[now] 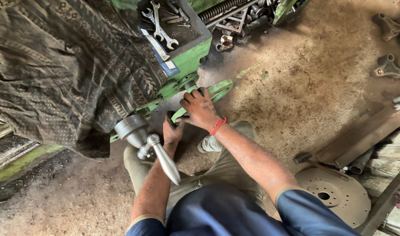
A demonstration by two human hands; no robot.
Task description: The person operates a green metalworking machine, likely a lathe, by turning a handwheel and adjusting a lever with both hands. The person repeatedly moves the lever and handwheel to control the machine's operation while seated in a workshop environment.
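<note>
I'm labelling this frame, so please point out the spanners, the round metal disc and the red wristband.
spanners (160,26), head view, shaft of one.
round metal disc (340,196), head view, flat face.
red wristband (217,126), head view, middle of band.

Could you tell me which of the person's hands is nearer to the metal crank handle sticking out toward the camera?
The left. The left hand grips the green bracket just right of the metal crank handle, nearly touching it. The right hand sits higher on that bracket, farther away.
</note>
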